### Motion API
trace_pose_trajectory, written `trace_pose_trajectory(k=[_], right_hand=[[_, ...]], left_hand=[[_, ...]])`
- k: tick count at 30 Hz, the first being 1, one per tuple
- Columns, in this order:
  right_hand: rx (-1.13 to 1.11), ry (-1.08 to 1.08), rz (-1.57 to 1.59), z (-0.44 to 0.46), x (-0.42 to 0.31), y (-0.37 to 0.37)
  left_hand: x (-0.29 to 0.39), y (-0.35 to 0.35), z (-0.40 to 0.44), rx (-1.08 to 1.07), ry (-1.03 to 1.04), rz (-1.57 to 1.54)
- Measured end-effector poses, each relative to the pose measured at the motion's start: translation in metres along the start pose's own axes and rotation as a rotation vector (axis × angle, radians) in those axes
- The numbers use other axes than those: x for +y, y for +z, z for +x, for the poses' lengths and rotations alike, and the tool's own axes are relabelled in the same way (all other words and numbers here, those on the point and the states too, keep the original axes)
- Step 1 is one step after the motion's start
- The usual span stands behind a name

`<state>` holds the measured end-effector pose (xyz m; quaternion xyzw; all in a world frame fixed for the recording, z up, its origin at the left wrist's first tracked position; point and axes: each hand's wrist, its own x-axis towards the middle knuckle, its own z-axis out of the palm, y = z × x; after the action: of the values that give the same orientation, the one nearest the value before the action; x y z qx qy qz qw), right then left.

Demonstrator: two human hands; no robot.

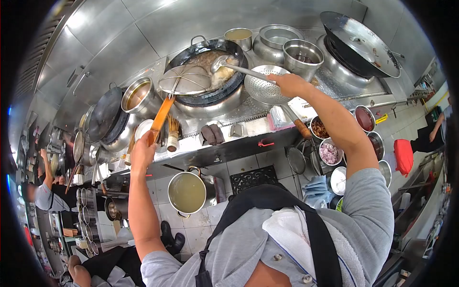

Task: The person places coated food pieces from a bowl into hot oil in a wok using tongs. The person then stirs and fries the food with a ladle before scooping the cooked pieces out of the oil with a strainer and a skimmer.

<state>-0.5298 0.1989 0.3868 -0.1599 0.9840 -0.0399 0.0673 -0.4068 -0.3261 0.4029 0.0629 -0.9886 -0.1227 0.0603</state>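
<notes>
Head camera view shows one round wire-mesh strainer [186,79] over the near left edge of one dark wok [235,49] holding brown liquid; the left hand [143,152] is wrapped around its orange handle [162,117]. The right hand [292,86] grips one metal ladle [251,72], its bowl within the wok's rim. Just right of the wok is one perforated bowl [260,88]; three metal pots [267,52] stand behind and to its right, and one amber-filled pot [149,103] to its left. Under the wok runs a shiny stove counter [248,114]; behind it rise smooth steel wall panels [124,33]. Below, nearer the wearer, are pale floor tiles [196,234], one black openwork mat [253,179] and one two-handled cylindrical pot [169,192] of cloudy yellowish liquid.
</notes>
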Motion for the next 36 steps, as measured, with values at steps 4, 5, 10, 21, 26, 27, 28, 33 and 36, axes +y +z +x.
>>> trace_pose_trajectory(k=[4,5,10,21,26,27,28,33,36], right_hand=[[0.021,-0.011,-0.060,-0.013,0.001,-0.002],[0.024,-0.003,-0.077,-0.016,0.000,-0.003],[0.018,-0.006,-0.085,-0.022,-0.003,-0.005],[0.013,0.009,-0.050,-0.023,-0.005,-0.006],[0.043,0.013,-0.023,-0.028,-0.004,-0.005],[0.035,0.024,-0.034,-0.029,-0.005,-0.005],[0.027,0.032,-0.049,-0.029,-0.006,-0.006],[-0.001,0.033,-0.090,-0.029,-0.008,-0.011],[0.007,0.028,-0.083,-0.028,-0.007,-0.009]], left_hand=[[0.001,-0.002,0.004,0.085,0.011,0.093],[0.001,-0.002,0.006,0.109,0.020,0.121],[0.004,0.006,0.022,0.256,0.077,0.031],[0.091,-0.014,0.009,-0.364,-0.208,-1.624],[0.084,-0.010,-0.006,-0.520,-0.268,-1.622],[0.083,-0.010,-0.007,-0.519,-0.280,-1.594],[0.082,-0.010,-0.008,-0.517,-0.292,-1.569],[0.079,-0.010,-0.007,-0.485,-0.331,-1.436],[0.086,-0.010,-0.005,-0.462,-0.334,-1.374]])
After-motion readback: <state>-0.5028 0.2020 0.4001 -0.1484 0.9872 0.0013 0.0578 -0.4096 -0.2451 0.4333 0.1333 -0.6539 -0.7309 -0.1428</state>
